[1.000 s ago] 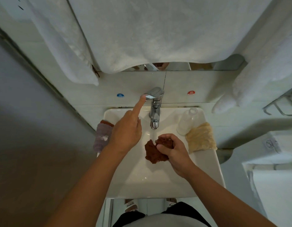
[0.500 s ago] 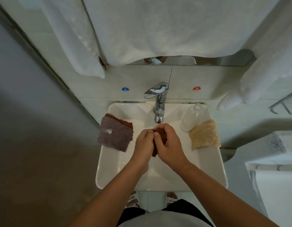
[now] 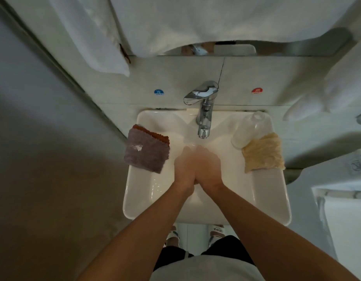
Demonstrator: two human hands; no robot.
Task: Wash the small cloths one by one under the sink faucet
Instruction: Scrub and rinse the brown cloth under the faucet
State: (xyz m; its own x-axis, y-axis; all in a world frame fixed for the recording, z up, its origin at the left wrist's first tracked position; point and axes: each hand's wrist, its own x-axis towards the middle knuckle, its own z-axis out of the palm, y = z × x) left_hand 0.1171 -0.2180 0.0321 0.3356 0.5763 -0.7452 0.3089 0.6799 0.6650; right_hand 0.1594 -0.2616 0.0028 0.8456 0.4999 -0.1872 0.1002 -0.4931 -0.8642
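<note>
Both hands are pressed together palm to palm in the sink basin (image 3: 147, 191), the left hand (image 3: 184, 167) against the right hand (image 3: 209, 166), blurred, just below and toward the person from the faucet spout (image 3: 204, 134). No cloth shows between them, so whether they enclose one cannot be told. The remaining cloths lie to either side: the purple cloth (image 3: 145, 153) over a rust-brown one on the left rim nearer the left hand, the yellow cloth (image 3: 263, 153) on the right rim nearer the right hand, beside a clear bottle (image 3: 248, 128).
</note>
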